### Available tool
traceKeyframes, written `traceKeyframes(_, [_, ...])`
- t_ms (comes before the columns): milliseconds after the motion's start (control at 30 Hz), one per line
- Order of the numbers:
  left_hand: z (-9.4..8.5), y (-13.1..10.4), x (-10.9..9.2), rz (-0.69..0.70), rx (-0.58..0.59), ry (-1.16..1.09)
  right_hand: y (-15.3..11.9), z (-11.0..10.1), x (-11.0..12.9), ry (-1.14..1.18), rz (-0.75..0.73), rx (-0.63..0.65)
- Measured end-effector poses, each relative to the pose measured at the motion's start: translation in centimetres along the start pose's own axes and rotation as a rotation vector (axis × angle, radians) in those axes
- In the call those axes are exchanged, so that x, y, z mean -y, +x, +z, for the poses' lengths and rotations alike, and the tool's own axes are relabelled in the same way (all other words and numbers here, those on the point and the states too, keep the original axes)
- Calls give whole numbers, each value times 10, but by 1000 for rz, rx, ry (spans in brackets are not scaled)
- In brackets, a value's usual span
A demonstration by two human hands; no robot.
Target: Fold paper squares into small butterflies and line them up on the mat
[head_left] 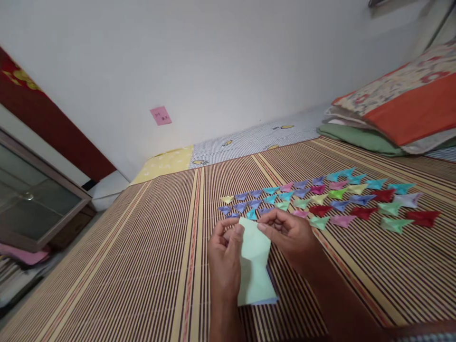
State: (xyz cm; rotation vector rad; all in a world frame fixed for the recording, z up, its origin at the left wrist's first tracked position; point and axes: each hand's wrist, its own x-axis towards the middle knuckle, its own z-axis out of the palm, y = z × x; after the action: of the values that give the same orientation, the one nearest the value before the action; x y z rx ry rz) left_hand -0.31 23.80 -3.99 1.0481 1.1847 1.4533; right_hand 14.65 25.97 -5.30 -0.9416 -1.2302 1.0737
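Observation:
A pale green sheet of paper [254, 242] is between my hands, its upper corners pinched by fingers and thumbs. My left hand [226, 256] grips its upper left side. My right hand [290, 237] holds its upper right corner. Directly below lies more pale green paper [256, 285], with a bluish sheet [269, 300] peeking out under its lower edge. Where the held sheet ends and the lower paper begins is hard to tell. Beyond my hands, several rows of small folded paper shapes [337, 194] in many colours stand on the striped mat.
The striped mat [149, 251] covers the surface. Folded bedding [409, 109] is piled at the back right. A pink note [160, 115] is on the white wall. At the left stands a glass-fronted cabinet [32, 190].

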Motion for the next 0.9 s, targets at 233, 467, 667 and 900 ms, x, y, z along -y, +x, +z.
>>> traceKeyframes(233, [-13,-1,-5,114,199,139,6,-3,-10,94,7,-164])
traceKeyframes(467, [-15,3,5,-73,224,-250,3,-10,7,-29,32,11])
traceKeyframes(667, [-13,7,1,-122,136,-401,1,-20,8,-2,33,247])
traceKeyframes(900, [-13,7,2,-170,165,-327,1,-21,5,-166,-33,228])
